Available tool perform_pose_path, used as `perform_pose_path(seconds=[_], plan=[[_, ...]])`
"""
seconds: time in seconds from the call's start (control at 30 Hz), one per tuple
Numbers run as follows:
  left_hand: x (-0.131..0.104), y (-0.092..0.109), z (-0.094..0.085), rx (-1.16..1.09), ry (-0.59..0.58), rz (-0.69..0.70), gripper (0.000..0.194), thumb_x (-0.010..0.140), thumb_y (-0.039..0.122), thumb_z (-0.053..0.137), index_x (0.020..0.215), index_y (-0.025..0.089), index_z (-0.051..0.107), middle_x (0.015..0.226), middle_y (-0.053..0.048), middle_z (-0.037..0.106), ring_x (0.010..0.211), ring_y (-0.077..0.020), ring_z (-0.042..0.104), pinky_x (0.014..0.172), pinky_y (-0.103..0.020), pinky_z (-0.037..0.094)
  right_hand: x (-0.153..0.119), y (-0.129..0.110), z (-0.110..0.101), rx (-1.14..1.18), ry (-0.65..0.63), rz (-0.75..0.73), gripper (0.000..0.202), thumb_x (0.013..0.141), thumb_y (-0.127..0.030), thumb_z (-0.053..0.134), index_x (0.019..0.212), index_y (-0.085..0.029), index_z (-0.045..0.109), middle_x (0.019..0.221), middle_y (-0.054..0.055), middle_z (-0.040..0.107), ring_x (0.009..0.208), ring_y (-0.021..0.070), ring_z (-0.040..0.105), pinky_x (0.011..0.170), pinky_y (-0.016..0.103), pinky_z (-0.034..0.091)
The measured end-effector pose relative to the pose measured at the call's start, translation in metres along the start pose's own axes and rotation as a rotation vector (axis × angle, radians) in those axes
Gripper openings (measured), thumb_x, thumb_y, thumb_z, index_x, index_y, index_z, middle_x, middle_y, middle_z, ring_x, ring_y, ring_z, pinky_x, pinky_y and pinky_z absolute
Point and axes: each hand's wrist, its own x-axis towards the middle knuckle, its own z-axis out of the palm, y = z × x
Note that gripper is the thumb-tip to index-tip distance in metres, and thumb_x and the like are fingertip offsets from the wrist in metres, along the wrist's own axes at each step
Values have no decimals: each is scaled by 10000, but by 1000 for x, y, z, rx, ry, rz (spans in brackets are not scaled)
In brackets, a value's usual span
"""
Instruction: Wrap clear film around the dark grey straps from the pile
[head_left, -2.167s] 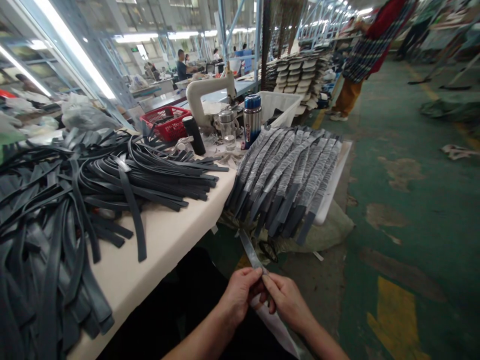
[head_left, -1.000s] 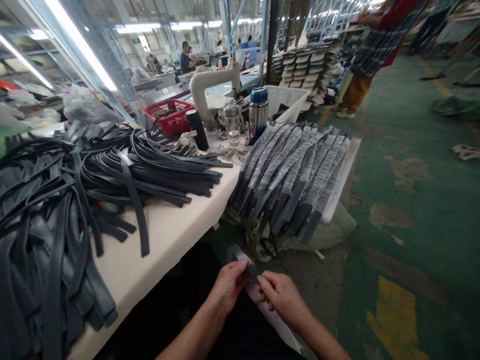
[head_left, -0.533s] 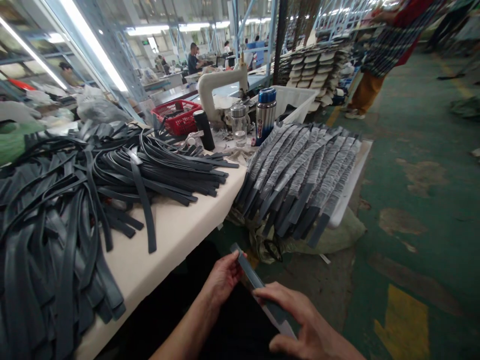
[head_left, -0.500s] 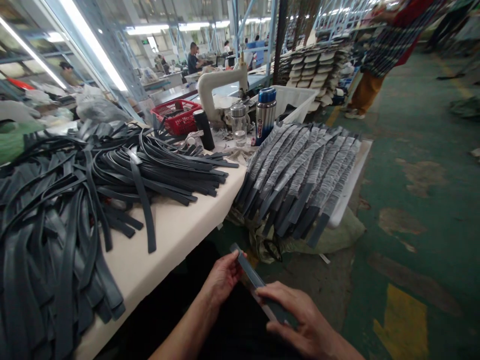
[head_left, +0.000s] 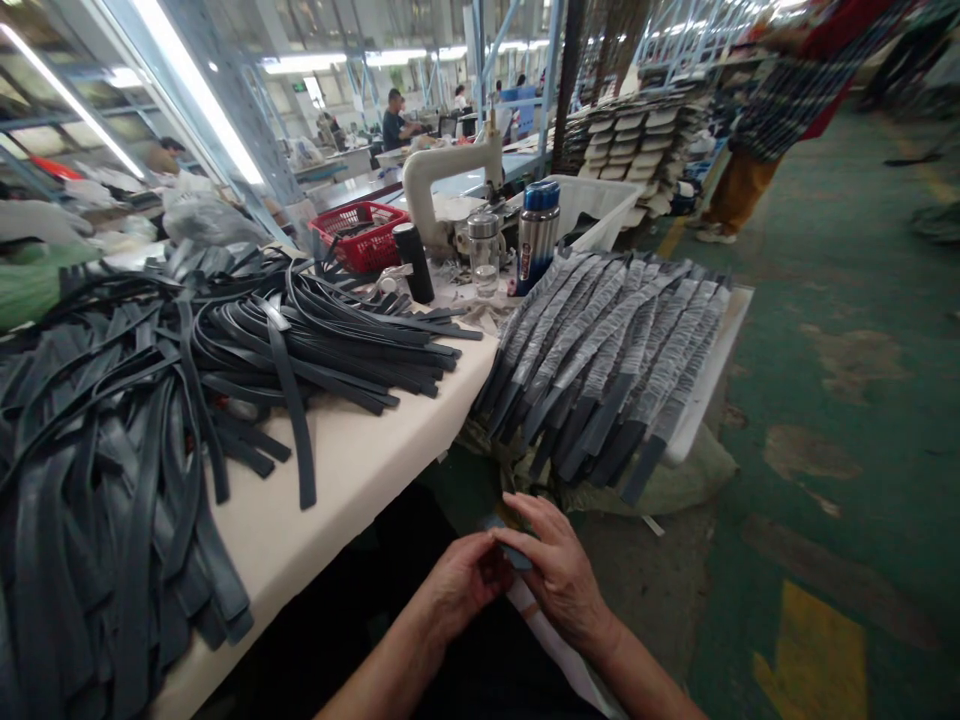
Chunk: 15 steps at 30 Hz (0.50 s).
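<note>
My left hand (head_left: 459, 585) and my right hand (head_left: 556, 572) meet low in the view, over my lap, both closed on one dark grey strap (head_left: 516, 556). Only a short bit of the strap shows between the fingers. A pale strip (head_left: 555, 650) runs down from under my right hand. To the left, a big heap of loose dark straps (head_left: 187, 370) covers the cream table (head_left: 352, 470). Just ahead of my hands, a row of wrapped straps (head_left: 607, 350) lies on a white tray (head_left: 709, 370).
A white sewing machine (head_left: 450, 175), a red basket (head_left: 358, 235), a black cylinder (head_left: 414, 262), a glass jar (head_left: 484, 250) and a steel flask (head_left: 536, 235) stand at the table's far end. A person (head_left: 780, 110) stands on the green floor far right. Other workers sit far back.
My right hand slid back up the strap from its lower end to meet my left hand. The strap end that stuck out past my left hand is now covered by the fingers.
</note>
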Motion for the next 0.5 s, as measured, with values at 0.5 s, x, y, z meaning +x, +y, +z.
perform_pose_path(seconds=[0.5], plan=[[57,12,-5,-264,310,216,73,921,193,525,942,165,588,860,-41,715,770,-119,690,751,-235,525,-69,-8,-95,332,-571,688,255,830,-340,608,615,-225,680,609,-14,649,577,173,594,547,229,412]])
